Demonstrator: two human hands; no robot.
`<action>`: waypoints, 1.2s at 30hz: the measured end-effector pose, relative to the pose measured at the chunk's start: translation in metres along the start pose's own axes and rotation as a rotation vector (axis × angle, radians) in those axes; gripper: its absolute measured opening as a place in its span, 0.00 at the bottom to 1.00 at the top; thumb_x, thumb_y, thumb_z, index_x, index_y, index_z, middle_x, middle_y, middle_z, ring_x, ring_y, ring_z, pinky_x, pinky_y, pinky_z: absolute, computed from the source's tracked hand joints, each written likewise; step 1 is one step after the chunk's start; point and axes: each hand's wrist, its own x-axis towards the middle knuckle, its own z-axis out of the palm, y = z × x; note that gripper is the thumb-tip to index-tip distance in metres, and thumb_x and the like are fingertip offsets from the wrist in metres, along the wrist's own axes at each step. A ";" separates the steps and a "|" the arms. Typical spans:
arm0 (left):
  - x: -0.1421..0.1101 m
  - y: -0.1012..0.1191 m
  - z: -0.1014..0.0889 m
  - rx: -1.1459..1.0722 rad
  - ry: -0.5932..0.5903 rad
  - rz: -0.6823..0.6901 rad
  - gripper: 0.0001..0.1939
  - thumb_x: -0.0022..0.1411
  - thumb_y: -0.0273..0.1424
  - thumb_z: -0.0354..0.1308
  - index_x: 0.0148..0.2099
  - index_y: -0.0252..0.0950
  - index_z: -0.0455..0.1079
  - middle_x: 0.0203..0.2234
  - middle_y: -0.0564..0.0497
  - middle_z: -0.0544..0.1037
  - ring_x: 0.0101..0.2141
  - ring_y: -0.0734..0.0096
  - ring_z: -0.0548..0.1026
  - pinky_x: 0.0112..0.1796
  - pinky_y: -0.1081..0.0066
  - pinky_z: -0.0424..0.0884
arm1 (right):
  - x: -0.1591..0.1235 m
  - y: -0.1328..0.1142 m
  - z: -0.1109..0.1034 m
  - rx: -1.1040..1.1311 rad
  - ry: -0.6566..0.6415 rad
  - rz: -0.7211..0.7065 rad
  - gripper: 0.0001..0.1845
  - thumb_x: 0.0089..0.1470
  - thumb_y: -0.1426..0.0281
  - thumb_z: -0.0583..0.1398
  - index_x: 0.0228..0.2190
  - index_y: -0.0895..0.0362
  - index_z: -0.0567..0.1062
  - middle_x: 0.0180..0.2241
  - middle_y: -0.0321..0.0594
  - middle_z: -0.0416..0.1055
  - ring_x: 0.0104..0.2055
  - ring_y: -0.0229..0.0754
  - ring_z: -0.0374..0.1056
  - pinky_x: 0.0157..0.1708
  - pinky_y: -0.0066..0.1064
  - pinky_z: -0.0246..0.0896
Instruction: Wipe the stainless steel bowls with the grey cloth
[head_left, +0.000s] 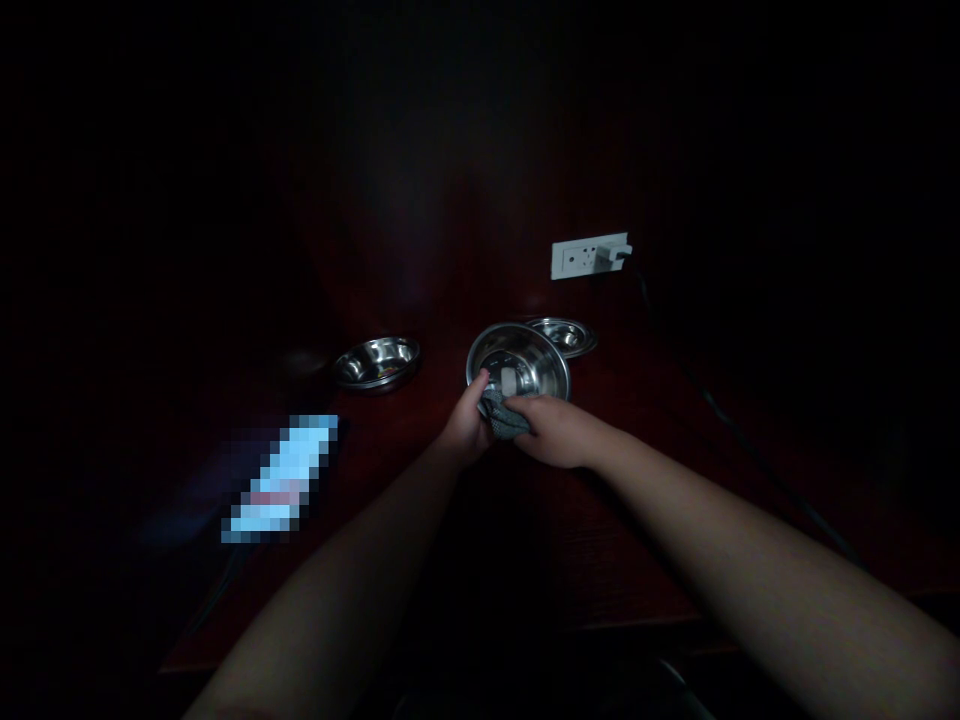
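Note:
A shiny steel bowl [544,365] is tilted so its inside faces me, above a dark red table. My left hand [466,428] grips its near left rim, thumb over the edge and fingers hidden beneath. Closed around a grey patterned cloth [508,418], my right hand [559,430] presses it against the bowl's near rim. Some of the cloth hangs between both hands. A small pale patch shows inside the bowl, perhaps a reflection.
On the left stands a shallow steel dish [379,362]. Behind the bowl lies a round steel plate [574,338]. A lit, blurred-out screen [289,475] is at the left. The wall socket [577,258] holds a plug, and a dark cable [757,455] runs along the right.

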 end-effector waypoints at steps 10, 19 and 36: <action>0.000 0.000 0.002 -0.002 0.003 0.020 0.21 0.63 0.40 0.47 0.47 0.30 0.71 0.37 0.43 0.80 0.46 0.59 0.74 0.53 0.59 0.62 | 0.001 0.001 0.000 0.010 -0.003 -0.003 0.14 0.46 0.74 0.56 0.39 0.58 0.70 0.37 0.46 0.73 0.37 0.43 0.67 0.37 0.30 0.57; 0.000 0.000 0.003 -0.006 0.030 0.017 0.21 0.63 0.39 0.46 0.48 0.30 0.71 0.38 0.43 0.79 0.46 0.59 0.74 0.52 0.60 0.63 | 0.000 0.000 -0.001 -0.011 -0.008 -0.003 0.13 0.47 0.73 0.55 0.37 0.58 0.70 0.36 0.45 0.73 0.35 0.42 0.67 0.35 0.29 0.57; 0.000 -0.001 0.001 -0.015 0.005 0.013 0.21 0.63 0.39 0.46 0.48 0.30 0.71 0.39 0.43 0.79 0.47 0.58 0.73 0.53 0.59 0.62 | 0.000 -0.001 -0.003 0.006 0.001 0.009 0.14 0.46 0.74 0.56 0.39 0.58 0.71 0.37 0.45 0.73 0.36 0.42 0.67 0.36 0.30 0.58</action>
